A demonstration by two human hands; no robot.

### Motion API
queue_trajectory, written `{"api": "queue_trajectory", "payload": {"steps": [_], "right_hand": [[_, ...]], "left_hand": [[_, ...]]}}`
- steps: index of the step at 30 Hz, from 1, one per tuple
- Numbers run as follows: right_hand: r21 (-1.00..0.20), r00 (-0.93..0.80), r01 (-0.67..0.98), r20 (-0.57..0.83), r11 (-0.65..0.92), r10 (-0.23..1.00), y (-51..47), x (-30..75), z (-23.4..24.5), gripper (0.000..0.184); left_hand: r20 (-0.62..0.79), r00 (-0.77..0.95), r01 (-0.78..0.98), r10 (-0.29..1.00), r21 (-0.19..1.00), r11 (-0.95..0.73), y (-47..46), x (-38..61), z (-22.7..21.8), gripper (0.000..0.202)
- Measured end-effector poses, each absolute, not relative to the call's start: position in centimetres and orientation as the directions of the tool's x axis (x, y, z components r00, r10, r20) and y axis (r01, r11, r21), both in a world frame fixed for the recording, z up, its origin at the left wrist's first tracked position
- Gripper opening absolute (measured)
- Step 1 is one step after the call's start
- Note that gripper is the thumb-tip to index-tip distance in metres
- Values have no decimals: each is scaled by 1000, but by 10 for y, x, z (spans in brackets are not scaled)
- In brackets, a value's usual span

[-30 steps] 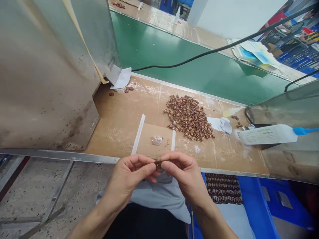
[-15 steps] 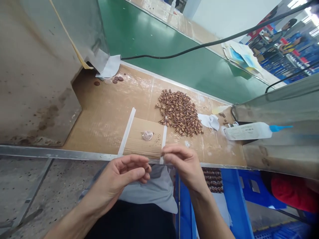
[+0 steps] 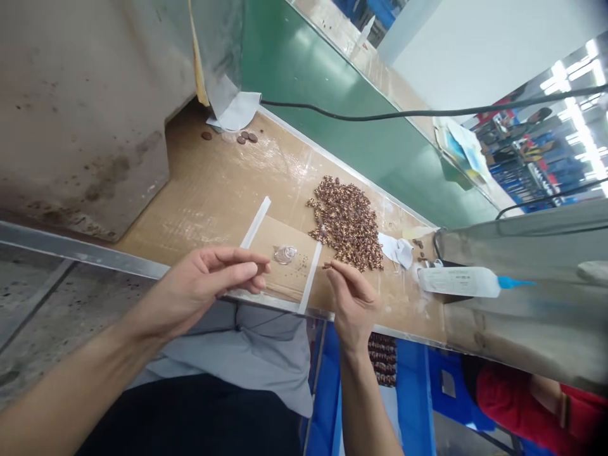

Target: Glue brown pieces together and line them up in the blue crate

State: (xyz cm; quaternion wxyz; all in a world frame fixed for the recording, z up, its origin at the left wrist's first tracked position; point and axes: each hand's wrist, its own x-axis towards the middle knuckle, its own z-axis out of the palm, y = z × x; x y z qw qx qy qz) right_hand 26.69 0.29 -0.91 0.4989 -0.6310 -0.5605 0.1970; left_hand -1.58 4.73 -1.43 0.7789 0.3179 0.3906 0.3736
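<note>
right hand [image 3: 354, 297] moved off left hand [image 3: 209, 285], pinching small brown piece [image 3: 327, 265] near pile [image 3: 346, 221]; left pinched, contents unclear.

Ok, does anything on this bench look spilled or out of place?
The small brown parts lie in a loose heap straight on the bench, with no tray. A few brown discs sit stray near the metal housing, and the white bottle lies on its side. No liquid spill shows.
</note>
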Motion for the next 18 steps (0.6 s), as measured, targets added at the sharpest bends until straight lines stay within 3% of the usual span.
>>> {"api": "queue_trajectory", "payload": {"steps": [3, 9, 18], "right_hand": [[-822, 181, 527, 356, 215, 917, 12, 247, 6, 17], [-614, -63, 653, 539, 443, 840, 34, 226, 13, 24], [-497, -157, 729, 549, 471, 821, 37, 223, 6, 27]], "left_hand": [[-346, 335, -428, 876, 773, 469, 52, -15, -17, 24], [-321, 319, -506, 892, 738, 447, 48, -14, -17, 22], [-280, 356, -543, 891, 715, 441, 46, -16, -19, 21]]}}
